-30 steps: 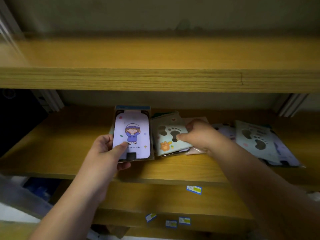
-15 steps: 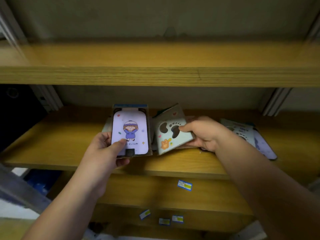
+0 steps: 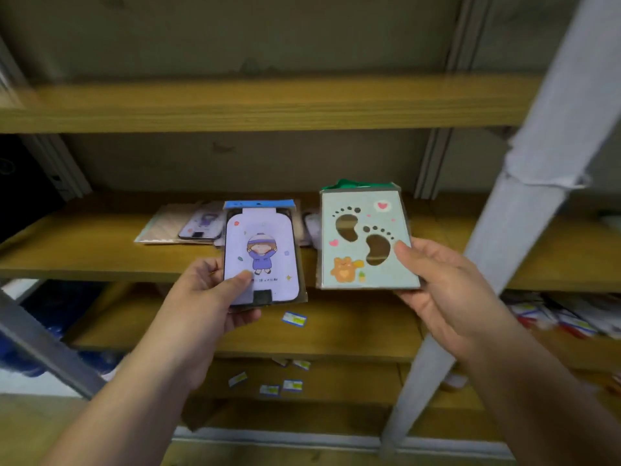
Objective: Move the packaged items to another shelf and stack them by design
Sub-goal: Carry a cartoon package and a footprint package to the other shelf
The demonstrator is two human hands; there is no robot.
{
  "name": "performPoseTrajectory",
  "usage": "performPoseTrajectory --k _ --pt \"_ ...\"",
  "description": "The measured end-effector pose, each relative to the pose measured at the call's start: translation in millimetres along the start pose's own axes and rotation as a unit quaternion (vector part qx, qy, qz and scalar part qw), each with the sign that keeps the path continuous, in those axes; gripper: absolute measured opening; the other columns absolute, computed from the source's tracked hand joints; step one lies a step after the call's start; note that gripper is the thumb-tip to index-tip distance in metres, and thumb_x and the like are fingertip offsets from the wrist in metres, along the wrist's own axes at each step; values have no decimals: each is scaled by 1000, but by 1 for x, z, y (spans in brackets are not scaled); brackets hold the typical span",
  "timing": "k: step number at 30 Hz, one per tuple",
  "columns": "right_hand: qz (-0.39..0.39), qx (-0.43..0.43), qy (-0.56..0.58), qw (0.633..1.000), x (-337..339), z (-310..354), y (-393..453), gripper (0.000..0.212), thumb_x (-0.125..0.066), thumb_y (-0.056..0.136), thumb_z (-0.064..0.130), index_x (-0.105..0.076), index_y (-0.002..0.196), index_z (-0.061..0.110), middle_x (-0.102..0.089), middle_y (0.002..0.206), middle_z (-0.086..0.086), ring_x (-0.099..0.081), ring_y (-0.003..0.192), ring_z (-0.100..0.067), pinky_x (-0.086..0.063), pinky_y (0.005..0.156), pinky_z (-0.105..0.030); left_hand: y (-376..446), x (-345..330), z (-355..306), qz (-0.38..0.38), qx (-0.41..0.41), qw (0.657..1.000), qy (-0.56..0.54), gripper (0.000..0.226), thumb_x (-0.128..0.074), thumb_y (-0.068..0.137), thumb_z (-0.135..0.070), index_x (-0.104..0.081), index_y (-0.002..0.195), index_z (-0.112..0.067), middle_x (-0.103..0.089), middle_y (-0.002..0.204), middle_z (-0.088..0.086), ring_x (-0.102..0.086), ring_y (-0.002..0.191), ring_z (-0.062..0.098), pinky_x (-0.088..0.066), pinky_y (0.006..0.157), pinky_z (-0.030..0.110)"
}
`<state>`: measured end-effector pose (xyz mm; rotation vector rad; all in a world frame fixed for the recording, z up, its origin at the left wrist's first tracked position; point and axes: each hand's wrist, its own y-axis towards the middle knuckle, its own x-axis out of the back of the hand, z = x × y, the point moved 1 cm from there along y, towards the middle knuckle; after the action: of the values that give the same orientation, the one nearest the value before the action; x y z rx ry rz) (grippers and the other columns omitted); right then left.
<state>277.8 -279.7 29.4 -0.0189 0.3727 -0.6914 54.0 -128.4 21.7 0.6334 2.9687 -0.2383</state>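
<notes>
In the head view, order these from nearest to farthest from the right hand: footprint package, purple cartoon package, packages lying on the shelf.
1. Footprint package: held in the right hand.
2. Purple cartoon package: to its left, held in the left hand.
3. Packages lying on the shelf: farther left and behind.

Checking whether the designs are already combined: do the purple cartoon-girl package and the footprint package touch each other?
Apart. The head view shows the purple cartoon-girl package in the left hand and the footprint package in the right hand, with shelf visible between their edges.
</notes>
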Motion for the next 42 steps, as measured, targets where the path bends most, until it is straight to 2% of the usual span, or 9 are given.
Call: performPoseTrajectory --k 5,9,18,24,26,29,35,39,42 --pt "14 12 -22 1000 72 12 -63 42 -67 82 26 -64 121 11 -78 112 -7 -74 104 -22 -58 88 -38 -65 -54 19 34 11 999 -12 19 -69 91 -13 -61 109 -15 -80 92 4 -77 78 17 -58 51 28" --pt "-4 20 -6 1000 124 28 -104 44 -66 81 25 -63 122 10 -77 111 -9 -74 104 -24 -61 82 -35 -109 -107 25 90 19 996 -2 22 -68 90 -15 -61 110 -15 -79 97 5 -78 81 19 -57 51 27" --pt "-166 61 40 983 250 60 -156 42 -70 71 33 -66 109 16 -79 96 -8 -77 90 -22 -62 69 -32 -151 -234 34 212 43 976 22 22 -65 92 -16 -61 113 -18 -80 93 2 -78 82 19 -58 52 26" --pt "-235 59 46 969 333 70 -169 39 -68 88 30 -69 121 9 -70 122 -18 -70 111 -34 -58 91 -49 -148 -327 60 285 58 957 21 27 -66 92 -17 -58 117 -15 -80 98 5 -78 87 21 -63 59 28" --pt "-235 61 52 969 358 80 -167 27 -65 91 30 -77 106 11 -73 117 -19 -70 110 -34 -58 92 -47 -141 -360 68 294 67 954 4 26 -68 91 -15 -58 116 -13 -80 100 7 -78 87 20 -61 57 26" --pt "-225 53 71 970 394 103 -153 25 -60 96 24 -80 95 10 -75 112 -19 -73 103 -31 -62 76 -35 -127 -410 77 304 80 949 -19 25 -67 92 -12 -57 115 -11 -80 99 9 -78 82 21 -60 56 26" --pt "-244 51 52 967 462 148 -102 25 -60 95 21 -80 95 6 -76 109 -18 -74 101 -31 -62 71 -32 -83 -499 90 311 84 947 6 19 -61 98 -21 -57 116 -24 -80 100 4 -76 94 29 -55 93 58" --pt "-276 44 53 959 504 153 -67 25 -60 98 19 -70 113 2 -76 110 -17 -74 103 -30 -62 79 -36 -60 -537 97 270 89 958 30 20 -61 98 -21 -56 118 -25 -78 103 5 -76 93 28 -61 84 50" --pt "-298 -3 -2 955 529 156 -33 22 -64 97 22 -73 109 7 -79 102 -13 -76 96 -27 -62 83 -42 -46 -550 98 238 100 965 36 20 -64 96 -22 -58 115 -27 -78 104 5 -77 90 27 -63 78 48"
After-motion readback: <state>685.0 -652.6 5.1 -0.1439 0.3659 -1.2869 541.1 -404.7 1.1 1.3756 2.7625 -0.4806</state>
